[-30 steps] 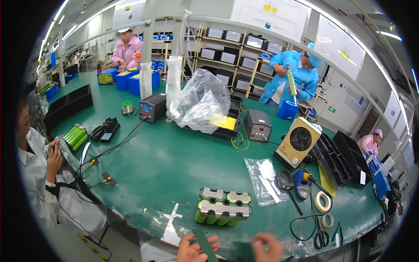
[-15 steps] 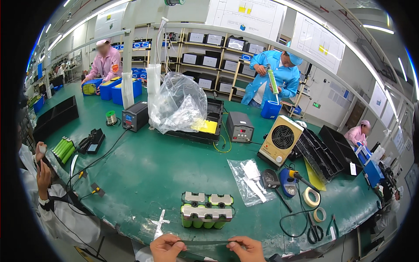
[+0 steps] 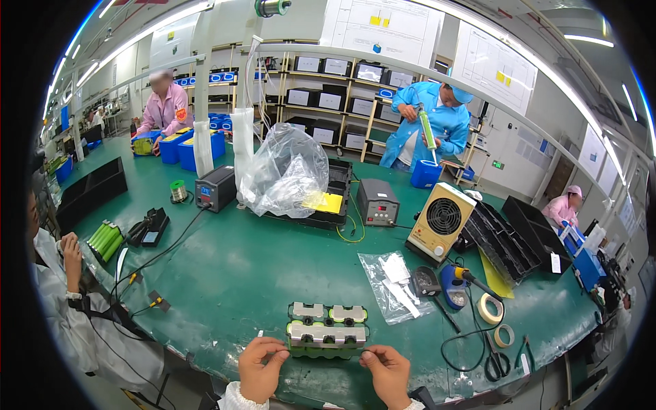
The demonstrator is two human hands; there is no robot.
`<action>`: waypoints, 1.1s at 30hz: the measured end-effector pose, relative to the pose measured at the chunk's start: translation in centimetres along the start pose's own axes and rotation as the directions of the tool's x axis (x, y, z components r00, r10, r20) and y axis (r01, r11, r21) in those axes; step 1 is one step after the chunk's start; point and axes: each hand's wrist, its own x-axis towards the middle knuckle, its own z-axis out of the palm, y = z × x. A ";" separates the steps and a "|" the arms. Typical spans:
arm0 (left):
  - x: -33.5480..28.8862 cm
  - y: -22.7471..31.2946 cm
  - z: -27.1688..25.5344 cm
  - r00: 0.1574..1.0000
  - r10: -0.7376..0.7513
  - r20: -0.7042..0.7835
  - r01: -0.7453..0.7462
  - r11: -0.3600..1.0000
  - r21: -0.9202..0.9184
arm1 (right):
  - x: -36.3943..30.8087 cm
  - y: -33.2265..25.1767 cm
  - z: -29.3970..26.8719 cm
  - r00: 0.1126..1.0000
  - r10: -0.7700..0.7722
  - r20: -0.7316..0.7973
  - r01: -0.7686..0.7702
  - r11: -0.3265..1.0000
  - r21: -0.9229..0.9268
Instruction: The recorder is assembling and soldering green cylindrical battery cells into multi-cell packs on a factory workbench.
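A battery pack (image 3: 326,333) of green cylindrical cells, topped with silver metal plates in black holders, stands near the table's front edge. My left hand (image 3: 262,369) pinches one end of a thin dark strip (image 3: 325,348), close to the pack's near left corner. At the near right corner, my right hand (image 3: 387,374) pinches the other end. Between my hands the strip runs along the pack's near side. It is hard to make out against the cells, and whether it touches them I cannot tell.
A tan fan unit (image 3: 441,222), soldering iron stand (image 3: 454,283), tape rolls (image 3: 490,309) and scissors (image 3: 497,362) lie to the right. A plastic bag (image 3: 287,171) covers a black tray ahead. At left sits a person beside green cells (image 3: 105,241) and cables; others work farther off.
Both hands have moved forward and up, bringing the strip from in front of the battery pack to its near side. The seated person at left has lowered their hands.
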 end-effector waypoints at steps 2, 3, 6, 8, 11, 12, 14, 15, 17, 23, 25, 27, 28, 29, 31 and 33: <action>0.2 -0.4 0.2 1.000 -0.019 -0.002 0.019 0.999 -0.035 | 0.5 0.6 -0.1 1.000 -0.007 0.015 0.007 1.000 0.009; 0.3 -0.3 0.3 0.999 -0.031 -0.010 0.030 0.999 -0.033 | 0.8 0.8 -0.1 1.000 -0.021 -0.016 0.021 1.000 0.004; 0.4 -0.4 0.7 0.999 -0.039 -0.024 0.038 0.998 -0.040 | 0.8 0.4 0.2 0.997 -0.047 -0.063 0.045 0.998 -0.033; 0.5 -0.3 0.7 0.999 -0.037 -0.031 0.036 0.998 -0.047 | 0.9 0.2 0.4 0.995 -0.059 -0.077 0.054 0.996 -0.065; 0.8 0.0 0.7 0.999 -0.033 -0.023 0.032 0.999 -0.041 | 0.9 0.1 0.5 0.991 -0.101 -0.089 0.098 0.994 -0.038; 0.9 0.1 0.7 0.999 -0.043 -0.027 0.042 0.998 -0.043 | 1.0 -0.1 0.5 0.992 -0.099 -0.082 0.096 0.995 -0.036; 0.9 0.1 0.7 0.998 -0.052 -0.030 0.051 0.998 -0.044 | 1.0 -0.2 0.5 0.992 -0.097 -0.076 0.094 0.995 -0.033; 1.0 0.1 0.8 0.997 -0.062 -0.041 0.060 0.997 -0.053 | 1.0 -0.2 0.4 0.993 -0.089 -0.074 0.086 0.995 -0.040; 1.0 0.0 0.9 0.996 -0.072 -0.050 0.069 0.996 -0.061 | 1.0 -0.3 0.5 0.994 -0.081 -0.073 0.078 0.996 -0.046; 1.3 -0.1 1.1 0.994 -0.081 -0.069 0.075 0.993 -0.092 | 1.2 -1.1 0.6 0.994 -0.095 -0.061 0.091 0.994 -0.065; 1.4 0.1 1.2 0.996 -0.036 -0.081 0.028 0.995 -0.098 | 1.4 -1.2 0.6 0.990 -0.136 -0.047 0.134 0.990 -0.035; 1.5 0.2 1.1 0.996 -0.036 -0.076 0.029 0.996 -0.087 | 1.4 -1.3 0.6 0.989 -0.140 -0.039 0.138 0.989 -0.047; 1.5 0.2 1.0 0.997 -0.036 -0.072 0.030 0.997 -0.075 | 1.3 -1.4 0.6 0.989 -0.144 -0.030 0.142 0.988 -0.058; 1.5 0.3 1.0 0.997 -0.036 -0.072 0.030 0.997 -0.075 | 1.3 -1.4 0.6 0.989 -0.144 -0.030 0.142 0.988 -0.058; 1.6 0.5 0.9 0.997 -0.046 -0.069 0.041 0.996 -0.081 | 1.3 -1.6 0.7 0.992 -0.126 -0.028 0.124 0.991 -0.056; 1.7 0.8 1.0 0.997 -0.045 -0.070 0.040 0.996 -0.078 | 1.4 -1.5 0.7 0.991 -0.134 -0.026 0.133 0.990 -0.040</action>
